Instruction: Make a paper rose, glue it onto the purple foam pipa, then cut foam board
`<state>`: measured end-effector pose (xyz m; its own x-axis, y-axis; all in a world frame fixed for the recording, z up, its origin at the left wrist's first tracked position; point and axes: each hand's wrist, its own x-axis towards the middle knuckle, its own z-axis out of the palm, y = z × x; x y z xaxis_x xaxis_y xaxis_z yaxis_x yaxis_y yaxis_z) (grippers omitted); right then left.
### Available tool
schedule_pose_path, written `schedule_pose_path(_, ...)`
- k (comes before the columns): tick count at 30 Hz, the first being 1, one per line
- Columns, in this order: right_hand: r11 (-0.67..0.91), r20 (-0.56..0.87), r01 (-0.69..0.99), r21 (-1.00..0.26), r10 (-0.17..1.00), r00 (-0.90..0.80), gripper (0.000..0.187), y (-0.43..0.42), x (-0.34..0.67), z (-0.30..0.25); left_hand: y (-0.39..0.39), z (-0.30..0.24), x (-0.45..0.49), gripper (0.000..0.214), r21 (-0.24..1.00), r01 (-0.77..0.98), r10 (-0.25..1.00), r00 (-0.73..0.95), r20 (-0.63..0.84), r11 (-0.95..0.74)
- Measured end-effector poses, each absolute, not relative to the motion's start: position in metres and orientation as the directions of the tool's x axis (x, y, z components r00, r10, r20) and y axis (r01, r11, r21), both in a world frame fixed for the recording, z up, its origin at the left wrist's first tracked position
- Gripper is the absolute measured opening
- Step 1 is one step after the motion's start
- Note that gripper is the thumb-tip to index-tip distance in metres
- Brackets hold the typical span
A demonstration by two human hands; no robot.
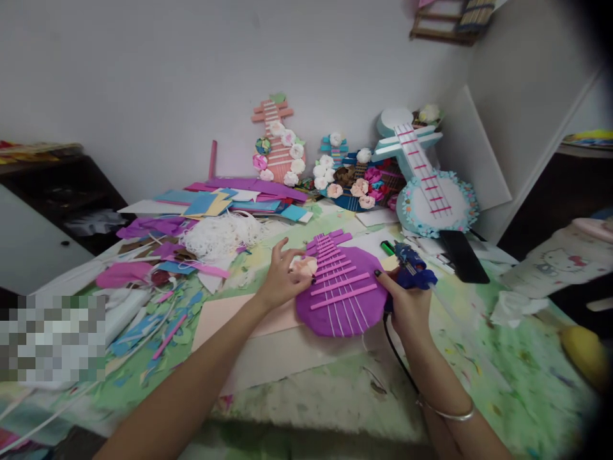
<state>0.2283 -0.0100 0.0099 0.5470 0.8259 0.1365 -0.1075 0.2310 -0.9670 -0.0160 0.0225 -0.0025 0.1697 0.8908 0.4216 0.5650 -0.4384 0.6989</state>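
A purple craft pipa [342, 313] with pink crossbars and white strings lies on the table in front of me. My left hand [283, 271] pinches a pale peach flower [304, 266] against the pipa's upper left edge. At the pipa's right edge, my right hand [407, 303] is wrapped around a blue glue gun [410, 268], its thumb on the purple body. The glue gun's handle is mostly hidden by the palm, and a black cord runs down from it. Beneath the pipa lie peach sheets [225, 322].
Finished pipas stand at the back: a pink one [278, 147] and a large pale blue one [421, 185]. Coloured offcuts [258, 188] and a tangle of white string [223, 235] lie to the left. A black phone [463, 257], a tissue [514, 308] and a cup [560, 262] are to the right.
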Motion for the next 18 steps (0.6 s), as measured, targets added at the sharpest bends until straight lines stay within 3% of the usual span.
schedule_pose_path(6,0.084,0.143,0.141,-0.986,0.857,0.495,0.034,-0.009,0.233,0.002,0.028,-0.013,-0.017,0.027,0.613,0.634,0.867,0.204,0.454,-0.471)
schedule_pose_path(11,-0.067,0.141,0.41,-0.909,0.878,0.457,0.04,-0.009,0.236,0.002,0.034,-0.017,-0.022,0.016,0.612,0.588,0.828,0.199,0.525,-0.529)
schedule_pose_path(18,-0.063,0.142,0.518,-0.853,0.928,0.346,0.046,-0.028,0.234,-0.001,0.034,-0.018,-0.021,0.015,0.675,0.521,0.841,0.183,0.51,-0.522)
